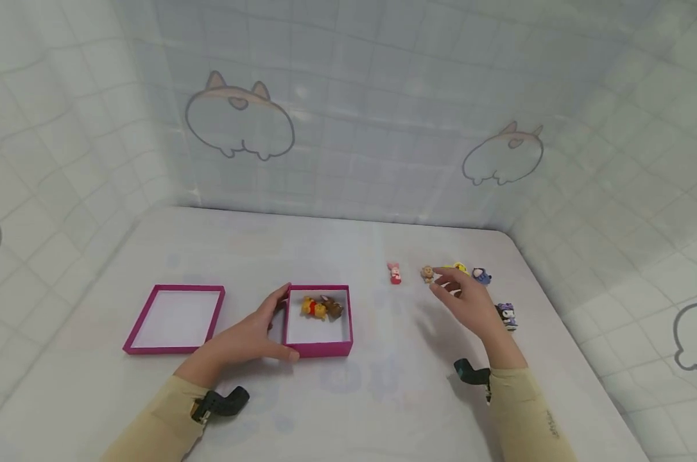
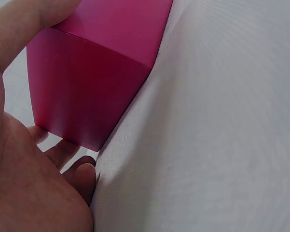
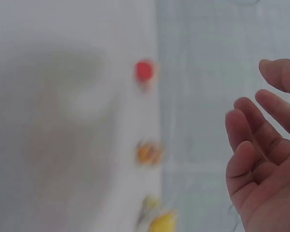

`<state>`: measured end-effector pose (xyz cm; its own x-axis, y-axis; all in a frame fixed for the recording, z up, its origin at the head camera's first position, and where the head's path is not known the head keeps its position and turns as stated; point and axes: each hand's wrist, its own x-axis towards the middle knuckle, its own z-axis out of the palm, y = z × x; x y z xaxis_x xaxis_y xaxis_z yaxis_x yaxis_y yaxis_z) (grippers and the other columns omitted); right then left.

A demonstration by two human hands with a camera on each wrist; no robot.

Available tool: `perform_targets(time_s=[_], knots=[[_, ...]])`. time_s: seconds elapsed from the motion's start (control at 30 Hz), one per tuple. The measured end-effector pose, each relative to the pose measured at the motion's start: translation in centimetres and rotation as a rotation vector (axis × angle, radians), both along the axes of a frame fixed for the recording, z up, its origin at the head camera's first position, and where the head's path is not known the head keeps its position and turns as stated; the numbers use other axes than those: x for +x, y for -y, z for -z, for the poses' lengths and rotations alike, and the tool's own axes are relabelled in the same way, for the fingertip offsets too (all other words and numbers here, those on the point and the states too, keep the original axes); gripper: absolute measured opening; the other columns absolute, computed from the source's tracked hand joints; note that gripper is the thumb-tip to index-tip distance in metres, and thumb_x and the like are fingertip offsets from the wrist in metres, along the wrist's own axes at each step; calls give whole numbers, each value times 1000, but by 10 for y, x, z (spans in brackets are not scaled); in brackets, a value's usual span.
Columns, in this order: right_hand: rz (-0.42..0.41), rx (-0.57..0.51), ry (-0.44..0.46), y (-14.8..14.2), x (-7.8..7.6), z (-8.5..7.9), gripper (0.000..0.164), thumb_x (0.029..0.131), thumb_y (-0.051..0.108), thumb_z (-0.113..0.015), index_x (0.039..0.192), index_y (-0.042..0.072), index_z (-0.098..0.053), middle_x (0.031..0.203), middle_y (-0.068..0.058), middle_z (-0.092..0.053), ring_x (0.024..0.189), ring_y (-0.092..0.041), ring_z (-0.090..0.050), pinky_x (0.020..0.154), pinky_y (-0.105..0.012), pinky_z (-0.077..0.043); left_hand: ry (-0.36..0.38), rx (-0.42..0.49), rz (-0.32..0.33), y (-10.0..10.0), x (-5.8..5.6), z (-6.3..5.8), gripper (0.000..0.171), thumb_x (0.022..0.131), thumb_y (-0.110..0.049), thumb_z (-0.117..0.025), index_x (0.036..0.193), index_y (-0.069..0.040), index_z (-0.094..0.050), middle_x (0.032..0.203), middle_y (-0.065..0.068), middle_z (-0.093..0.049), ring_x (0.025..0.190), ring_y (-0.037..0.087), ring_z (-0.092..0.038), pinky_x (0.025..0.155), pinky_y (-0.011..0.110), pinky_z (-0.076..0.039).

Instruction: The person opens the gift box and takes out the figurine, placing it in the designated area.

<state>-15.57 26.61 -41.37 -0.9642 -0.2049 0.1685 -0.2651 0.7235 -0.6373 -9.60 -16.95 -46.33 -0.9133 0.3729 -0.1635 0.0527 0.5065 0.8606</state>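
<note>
My left hand [image 1: 250, 340] holds a magenta box [image 1: 319, 350] by its left side, the thumb on the near face and the fingers round the far corner. In the left wrist view the box [image 2: 96, 82] sits between thumb and fingers. Inside lie a yellow bear figurine in red [image 1: 312, 308] and a brown figurine [image 1: 332, 308]. My right hand [image 1: 466, 301] hovers with loosely bent fingers and nothing between them. Its fingertips overlap the edge of a small tan figurine [image 1: 427, 274] in the head view. The right wrist view shows that figurine [image 3: 149, 153] blurred, apart from the fingers.
A pink-and-red figurine [image 1: 395, 273] stands left of the tan one. Beyond my right hand are a yellow figurine [image 1: 459, 266], a blue one [image 1: 482, 276] and a purple-and-white one [image 1: 507, 316]. A magenta-rimmed lid [image 1: 218, 308] lies at the left.
</note>
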Motion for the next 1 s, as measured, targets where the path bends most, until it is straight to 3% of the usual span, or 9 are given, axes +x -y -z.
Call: perform_targets(time_s=[0.23,0.4,1.0], knots=[[-157,-74,-19,51,-7,-25,45,94,47,-65,132,24,-61,105,6,-65,94,-15,-61,79,-37,-55,14,-16,-9,-1,1,-2,132,63,-52,-89,158,-26,-1,163,8,-14,148,31,-14,112,58,-27],[-223,-84,-36,80,-10,-33,43,94,45,-66,130,24,-63,103,8,-65,92,-12,-61,77,-35,-55,21,-18,-18,-2,3,-3,133,63,-52,-90,158,-27,-1,163,7,-14,148,30,-15,112,56,-29],[-333,-174,-29,139,-7,-32,35,95,40,-66,126,25,-65,101,9,-66,88,-9,-64,72,-32,-57,10,-44,-13,-2,4,-7,133,62,-55,-89,158,-27,-2,163,6,-14,148,30,-14,113,59,-24]])
